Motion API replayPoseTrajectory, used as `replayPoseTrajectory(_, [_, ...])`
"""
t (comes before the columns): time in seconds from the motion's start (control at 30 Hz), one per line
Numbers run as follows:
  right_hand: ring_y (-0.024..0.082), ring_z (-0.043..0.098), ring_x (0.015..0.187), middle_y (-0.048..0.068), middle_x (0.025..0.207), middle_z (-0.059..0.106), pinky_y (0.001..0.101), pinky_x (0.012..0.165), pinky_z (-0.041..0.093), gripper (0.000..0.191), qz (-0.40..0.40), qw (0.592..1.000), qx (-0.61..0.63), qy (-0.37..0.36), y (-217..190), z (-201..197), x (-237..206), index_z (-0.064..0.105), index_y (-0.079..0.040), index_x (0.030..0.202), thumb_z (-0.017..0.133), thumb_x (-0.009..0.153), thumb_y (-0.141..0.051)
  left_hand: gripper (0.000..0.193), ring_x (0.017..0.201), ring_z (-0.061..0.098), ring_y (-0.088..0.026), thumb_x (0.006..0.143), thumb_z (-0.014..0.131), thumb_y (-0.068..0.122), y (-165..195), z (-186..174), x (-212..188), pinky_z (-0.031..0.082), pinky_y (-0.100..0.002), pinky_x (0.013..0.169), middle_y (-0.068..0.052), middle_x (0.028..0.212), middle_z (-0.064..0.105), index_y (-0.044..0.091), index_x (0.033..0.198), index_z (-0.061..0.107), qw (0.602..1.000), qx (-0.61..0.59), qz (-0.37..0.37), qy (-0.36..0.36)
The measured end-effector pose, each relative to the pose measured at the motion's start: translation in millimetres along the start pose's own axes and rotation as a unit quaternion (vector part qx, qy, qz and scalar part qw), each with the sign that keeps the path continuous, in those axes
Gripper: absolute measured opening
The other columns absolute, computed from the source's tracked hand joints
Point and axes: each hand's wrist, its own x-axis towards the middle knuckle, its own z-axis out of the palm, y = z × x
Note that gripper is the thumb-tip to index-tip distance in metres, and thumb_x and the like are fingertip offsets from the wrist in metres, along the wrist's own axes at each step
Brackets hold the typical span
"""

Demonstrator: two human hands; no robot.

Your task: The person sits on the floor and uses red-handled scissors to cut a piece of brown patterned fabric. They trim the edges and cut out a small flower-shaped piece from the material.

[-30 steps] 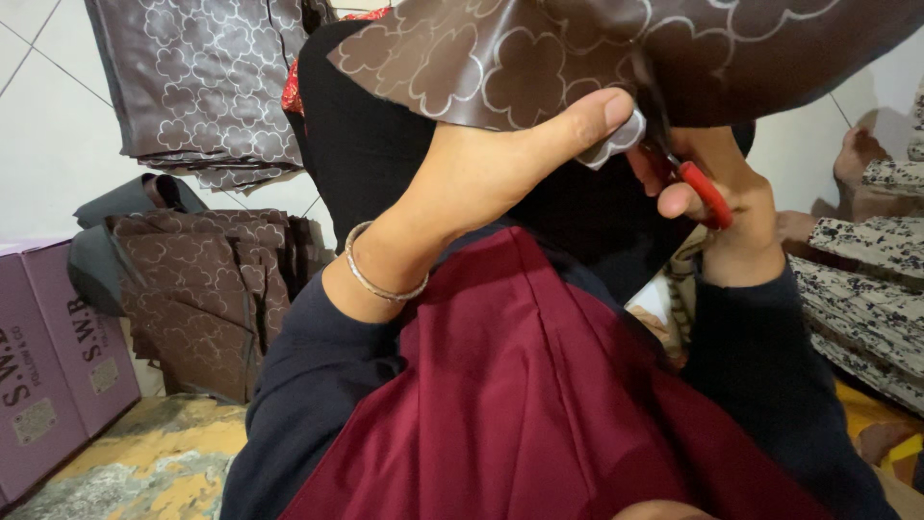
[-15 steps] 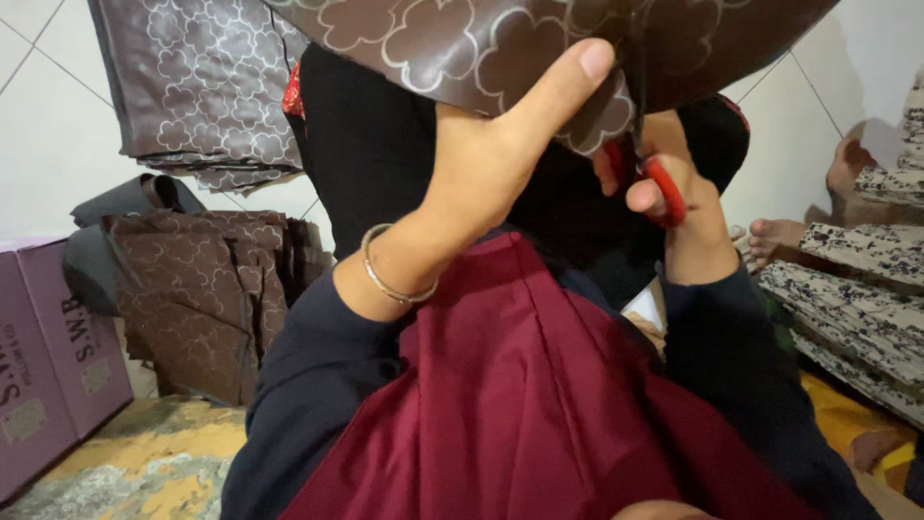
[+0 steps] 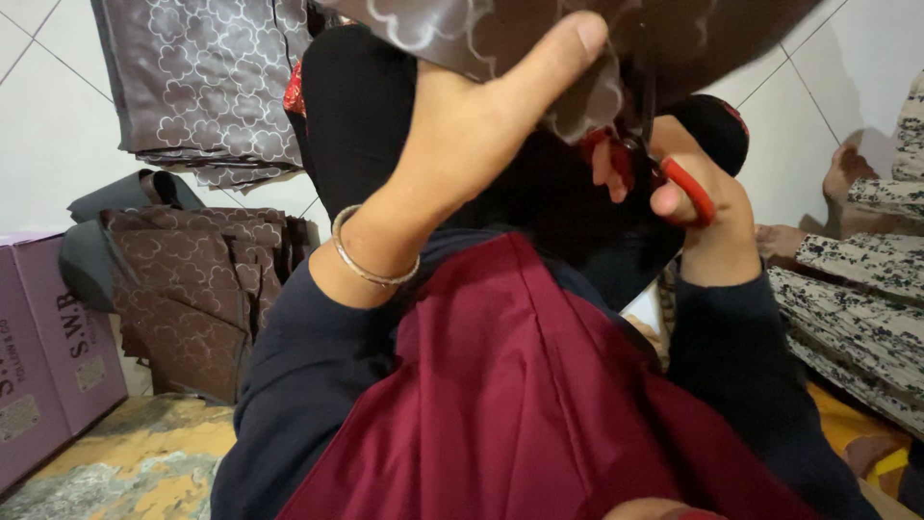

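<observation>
Two hands up: left hand [image 3: 462, 144] grip pinches brown patterned fabric [image 3: 500, 39]; right hand [image 3: 698, 207] grip closed through red-handled scissors [image 3: 664, 173].

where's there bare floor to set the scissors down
Bare patch: the yellow-grey mat at lower left, between the purple boxes and the maroon cloth. Crowded: brown patterned fabric stack behind it, speckled folded cloth on the right.

Dark navy sleeves [image 3: 289, 385] — silver bangle [image 3: 371, 270] on left wrist.
</observation>
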Motion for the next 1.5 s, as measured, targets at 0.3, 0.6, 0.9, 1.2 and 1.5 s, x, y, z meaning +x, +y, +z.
replayPoseTrajectory(0.3, [0.010, 0.053, 0.064, 0.003, 0.069, 0.055, 0.0244, 0.059, 0.042, 0.079, 0.119, 0.983, -0.094, -0.101, 7, -24, -35, 0.066, -0.003, 0.095, 0.056, 0.087, -0.081, 0.007, 0.083, 0.064, -0.007, 0.098, 0.074, 0.003, 7, -36, 30, 0.055, -0.026, 0.077, 0.003, 0.090, 0.068, -0.001, 0.100, 0.069, 0.997, 0.052, 0.009, -0.054])
replayPoseTrajectory(0.6, [0.010, 0.059, 0.068, -0.001, 0.080, 0.059, 0.0257, 0.059, 0.046, 0.076, 0.162, 0.944, -0.212, -0.194, 2, -83, -80, 0.064, -0.008, 0.105, 0.050, 0.089, -0.081, 0.008, 0.081, 0.062, -0.007, 0.095, 0.072, 0.001, 10, -32, 27, 0.055, -0.027, 0.074, 0.002, 0.089, 0.066, -0.003, 0.097, 0.065, 0.991, 0.095, -0.012, -0.089])
replayPoseTrajectory(0.9, [0.012, 0.061, 0.064, -0.001, 0.076, 0.055, 0.0276, 0.057, 0.050, 0.093, 0.157, 0.937, -0.206, -0.234, 36, -113, -71, 0.064, -0.010, 0.101, 0.036, 0.078, -0.095, 0.013, 0.081, 0.066, -0.011, 0.098, 0.075, 0.000, 22, -28, 23, 0.058, -0.028, 0.074, -0.002, 0.094, 0.068, -0.003, 0.106, 0.064, 0.990, 0.048, -0.046, -0.128])
replayPoseTrajectory(1.2, [0.010, 0.060, 0.058, -0.002, 0.073, 0.054, 0.0258, 0.050, 0.048, 0.093, 0.189, 0.931, -0.087, -0.299, 38, -122, -62, 0.065, -0.006, 0.101, 0.044, 0.077, -0.094, 0.013, 0.081, 0.066, -0.010, 0.097, 0.073, 0.000, 34, -25, 23, 0.057, -0.027, 0.073, 0.000, 0.091, 0.067, -0.001, 0.105, 0.063, 0.989, 0.012, -0.075, -0.129])
replayPoseTrajectory(1.5, [0.010, 0.056, 0.057, 0.000, 0.071, 0.054, 0.0237, 0.046, 0.051, 0.093, 0.159, 0.952, -0.060, -0.255, 26, -101, -60, 0.068, -0.004, 0.099, 0.047, 0.077, -0.091, 0.015, 0.081, 0.064, -0.010, 0.100, 0.073, 0.002, 34, -23, 18, 0.056, -0.027, 0.073, -0.001, 0.091, 0.065, 0.000, 0.108, 0.061, 0.981, 0.049, -0.065, -0.174])
